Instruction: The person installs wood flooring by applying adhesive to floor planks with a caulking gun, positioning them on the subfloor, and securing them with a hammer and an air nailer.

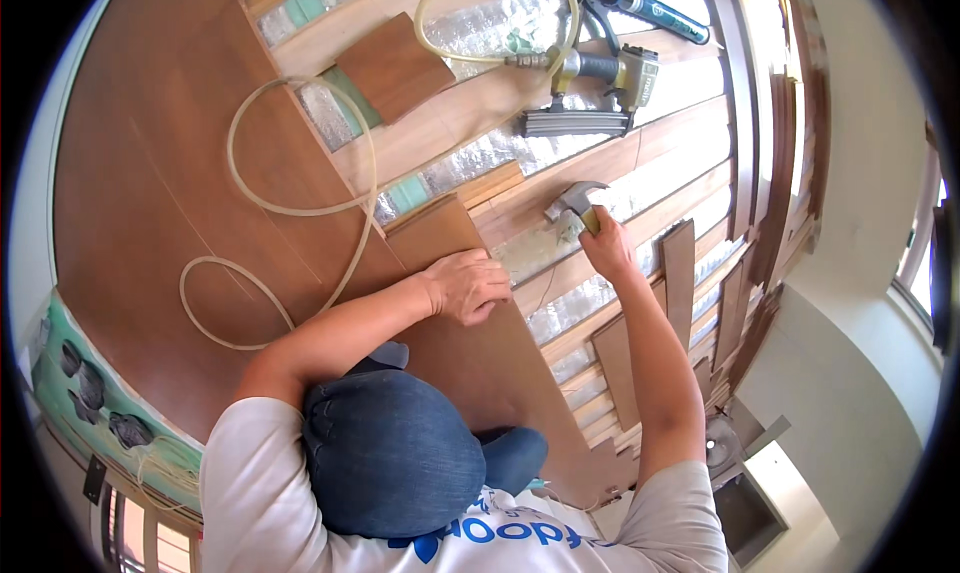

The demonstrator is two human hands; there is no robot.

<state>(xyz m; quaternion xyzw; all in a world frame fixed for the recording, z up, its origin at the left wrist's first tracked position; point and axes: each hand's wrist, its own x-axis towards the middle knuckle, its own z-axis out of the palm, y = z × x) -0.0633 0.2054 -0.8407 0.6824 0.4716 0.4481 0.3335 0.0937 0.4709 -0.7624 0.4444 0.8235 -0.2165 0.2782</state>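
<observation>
My right hand [608, 245] is wrapped round the handle of a claw hammer [576, 199], close below its metal head. The hammer is over the wooden battens, to the right of the laid boards. My left hand [466, 285] rests on a brown floorboard [500, 358] at its right edge. Its fingers are curled in, and whatever they may hold is hidden. My bent knee in blue jeans presses over the brown boards below that hand.
A nail gun [600, 78] lies on the battens [640, 138] at the top, its pale air hose [235, 148] looping over the laid brown floor [160, 173]. Beside it is a caulking gun [655, 13]. A loose board piece [395, 68] and several planks [678, 283] lie across silvery foil.
</observation>
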